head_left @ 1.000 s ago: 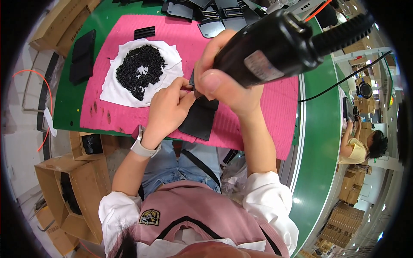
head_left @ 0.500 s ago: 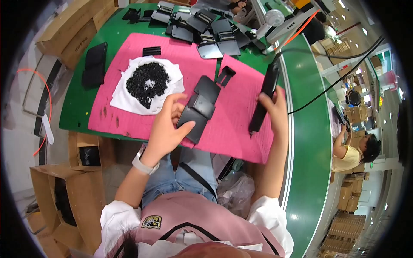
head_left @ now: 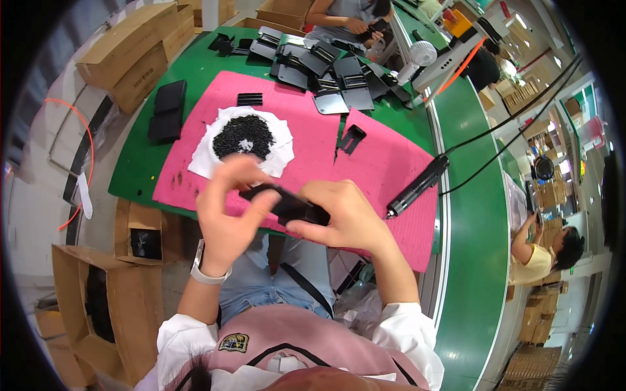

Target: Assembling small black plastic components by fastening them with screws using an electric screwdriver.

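Observation:
My right hand (head_left: 342, 215) is closed on a black plastic part (head_left: 287, 205), held up above the near edge of the pink mat (head_left: 306, 137). At the part's left end is my left hand (head_left: 228, 212), thumb and fingers curved round it; motion blur hides whether they grip. A corded black electric screwdriver (head_left: 417, 188) lies on the mat to the right, its tip toward me. Beyond my left hand, many small black pieces, probably screws (head_left: 244, 133), are heaped on a white cloth (head_left: 203, 156). A small black bracket (head_left: 353, 139) rests on the mat beyond my right hand.
Black hinged parts (head_left: 319, 62) are piled along the far side of the green table (head_left: 134, 166). Two black parts (head_left: 167, 111) lie at its left. A slotted black piece (head_left: 250, 99) sits near the cloth. Small white fan (head_left: 422, 53) at far right; co-worker (head_left: 345, 26) opposite; cardboard boxes at left.
My right hand has let go of the electric screwdriver, which now lies on the mat, and has come left to grip the black part. The part is lifted and turned.

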`<state>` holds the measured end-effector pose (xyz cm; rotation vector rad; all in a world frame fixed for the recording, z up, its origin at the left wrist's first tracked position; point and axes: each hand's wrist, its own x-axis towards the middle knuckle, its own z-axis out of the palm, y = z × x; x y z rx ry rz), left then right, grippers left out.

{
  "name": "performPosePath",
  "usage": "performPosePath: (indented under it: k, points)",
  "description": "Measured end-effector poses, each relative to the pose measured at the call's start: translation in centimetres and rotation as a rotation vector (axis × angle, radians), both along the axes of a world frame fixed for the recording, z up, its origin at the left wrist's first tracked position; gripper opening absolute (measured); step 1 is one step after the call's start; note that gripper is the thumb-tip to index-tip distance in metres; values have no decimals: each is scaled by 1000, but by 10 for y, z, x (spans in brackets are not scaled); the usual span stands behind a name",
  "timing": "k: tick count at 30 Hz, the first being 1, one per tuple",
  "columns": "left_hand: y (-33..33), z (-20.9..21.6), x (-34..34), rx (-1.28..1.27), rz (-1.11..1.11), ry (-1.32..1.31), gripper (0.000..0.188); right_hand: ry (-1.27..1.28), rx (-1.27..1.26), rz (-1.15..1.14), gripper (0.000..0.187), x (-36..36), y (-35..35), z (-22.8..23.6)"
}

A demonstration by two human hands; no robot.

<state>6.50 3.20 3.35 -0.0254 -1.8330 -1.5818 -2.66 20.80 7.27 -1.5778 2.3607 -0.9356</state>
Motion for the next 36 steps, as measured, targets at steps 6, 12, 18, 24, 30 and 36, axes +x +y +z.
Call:
performPosePath:
  k: [6, 12, 18, 24, 30, 36]
  points:
    - [1, -24, 6, 487, -381, -174, 37, -102, -342, -185, 35, 30, -38, -14]
    - [-23, -11, 37, 691, -364, -203, 27, -561, -367, -20, 33, 30, -13, -17]
    - [-144, -53, 120, 729, 719, -26, 38, -657, -444, -251, 29, 38, -24, -19]
    - [-458, -174, 491, 1010, 1024, 275, 58, -650, -166, -145, 9, 26, -24, -41]
    - [-375, -216, 420, 1059, 1180, 53, 82, -343, -134, -189, 12, -6, -56, -44]
    - [-358, -224, 371, 1118, 1103, -13, 66, 829, -219, -422, 43, -145, -134, -51]
